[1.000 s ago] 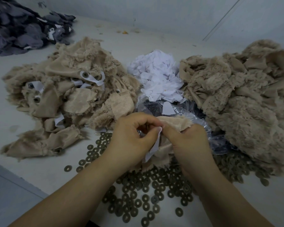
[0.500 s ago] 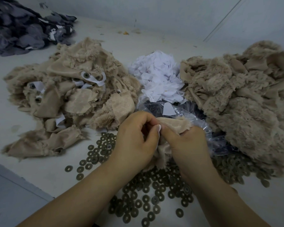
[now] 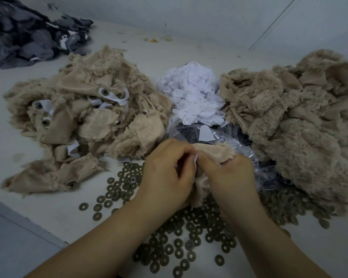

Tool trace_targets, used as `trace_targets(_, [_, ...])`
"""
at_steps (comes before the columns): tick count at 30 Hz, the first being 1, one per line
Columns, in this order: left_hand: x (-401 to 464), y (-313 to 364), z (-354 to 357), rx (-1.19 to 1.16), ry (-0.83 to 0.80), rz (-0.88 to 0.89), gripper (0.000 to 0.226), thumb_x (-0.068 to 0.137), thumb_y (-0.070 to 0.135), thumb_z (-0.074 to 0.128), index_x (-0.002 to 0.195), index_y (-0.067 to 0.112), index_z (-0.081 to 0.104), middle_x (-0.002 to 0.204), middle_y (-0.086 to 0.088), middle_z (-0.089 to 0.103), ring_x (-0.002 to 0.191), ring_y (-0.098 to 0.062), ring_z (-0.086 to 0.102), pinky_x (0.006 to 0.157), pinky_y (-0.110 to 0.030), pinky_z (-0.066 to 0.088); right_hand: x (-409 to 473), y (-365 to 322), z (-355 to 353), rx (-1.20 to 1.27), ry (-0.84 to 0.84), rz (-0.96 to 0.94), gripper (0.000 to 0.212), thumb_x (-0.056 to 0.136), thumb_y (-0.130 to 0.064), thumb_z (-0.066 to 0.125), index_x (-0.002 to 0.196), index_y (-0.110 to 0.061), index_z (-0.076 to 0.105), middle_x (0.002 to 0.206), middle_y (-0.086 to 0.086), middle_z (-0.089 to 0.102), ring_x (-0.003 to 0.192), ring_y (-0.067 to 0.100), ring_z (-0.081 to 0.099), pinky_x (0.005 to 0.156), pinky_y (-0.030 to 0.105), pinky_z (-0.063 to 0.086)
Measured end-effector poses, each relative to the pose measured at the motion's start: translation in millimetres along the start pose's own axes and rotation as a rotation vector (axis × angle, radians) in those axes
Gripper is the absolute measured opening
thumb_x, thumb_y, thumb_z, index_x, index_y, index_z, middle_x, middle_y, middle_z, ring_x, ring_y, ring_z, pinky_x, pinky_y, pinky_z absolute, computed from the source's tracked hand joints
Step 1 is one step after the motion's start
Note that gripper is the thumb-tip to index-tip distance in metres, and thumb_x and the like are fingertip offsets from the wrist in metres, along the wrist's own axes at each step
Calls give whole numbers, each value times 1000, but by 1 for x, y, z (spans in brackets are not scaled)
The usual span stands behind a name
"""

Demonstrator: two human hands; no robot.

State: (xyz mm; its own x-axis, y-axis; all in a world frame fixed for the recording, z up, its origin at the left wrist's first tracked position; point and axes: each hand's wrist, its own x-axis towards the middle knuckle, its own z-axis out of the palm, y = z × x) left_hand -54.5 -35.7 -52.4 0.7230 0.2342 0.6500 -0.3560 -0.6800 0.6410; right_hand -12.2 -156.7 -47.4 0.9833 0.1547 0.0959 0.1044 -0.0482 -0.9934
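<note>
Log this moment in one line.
left hand: pinches white patch | right hand: grips tan plush piece | washers: scattered on table below hands

Pale grey tabletop [image 3: 48, 197], pretty crowded. Tan plush offcut heap [image 3: 84, 125] left, bigger tan plush heap [image 3: 293, 133] right. White scrap pile [image 3: 193, 97] between them at back, clear plastic bag [image 3: 247, 155] just in front of it (dark stuff inside, can't tell what). Dark grey fabric pile [image 3: 24, 37] far left corner. Round washers [image 3: 179, 247] scattered along near edge. Orange crumb [image 3: 153, 40] way back.
</note>
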Motion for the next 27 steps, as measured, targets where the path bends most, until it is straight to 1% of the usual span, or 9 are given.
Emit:
trace_targets(5, [-1,0,-1,32,1,14,9,82,-1,72,81,8,72,80,2,65,76,-5,59,74,-14,46,1,0,-1,77,-15,38,13,88,-7,71,76,-9,77,71,6,76,66,17,74,56,22,55])
trace_targets(11, [2,0,-3,-17,-11,-58,11,79,3,78,81,13,74,80,8,67,75,-2,61,72,-12,46,1,0,0,183,-34,105,15,89,-2,68,78,-6,77,73,9,76,65,19,74,56,22,54])
trace_targets(14, [4,0,-4,-74,-19,-146,15,78,5,80,83,17,74,80,10,68,76,-7,63,69,-19,51,1,-1,-1,174,-39,124,13,90,-4,68,81,-5,77,76,13,76,69,25,74,58,28,57])
trace_targets(16, [4,0,-4,-80,-20,-162,16,77,6,80,83,19,74,79,10,68,75,-8,64,68,-24,54,1,-1,0,156,-28,130,11,90,-6,68,85,-3,77,79,15,76,74,31,75,62,37,60])
trace_targets(18, [4,0,-4,-79,-22,-156,16,76,5,81,82,19,73,79,9,67,75,-8,64,68,-25,53,1,-2,0,143,-13,141,11,90,-6,68,84,-2,76,80,19,75,78,39,73,68,48,60])
trace_targets(20, [4,0,-5,-69,-23,-158,17,76,5,81,82,18,73,78,9,67,75,-7,63,68,-21,52,0,-3,-1,144,-20,147,12,89,-8,69,81,-3,76,82,22,74,81,43,71,70,52,59])
trace_targets(22, [5,0,-5,-60,-23,-169,18,74,3,81,81,18,73,77,9,67,74,-7,62,68,-17,50,0,-4,-1,139,-45,130,10,88,-11,71,83,-5,77,82,19,75,81,38,72,70,46,60])
trace_targets(25, [6,0,-6,-58,-39,-191,19,74,1,79,81,18,74,76,9,67,74,-7,62,67,-16,50,0,-4,-1,92,-62,83,7,86,-12,74,82,-8,78,79,10,77,75,25,75,66,32,61])
trace_targets(27, [6,1,-6,-58,-53,-206,19,73,2,81,82,18,75,77,10,67,75,-7,62,67,-14,50,1,-4,-2,91,-70,91,7,86,-10,74,81,-11,79,79,7,77,76,23,76,68,32,62])
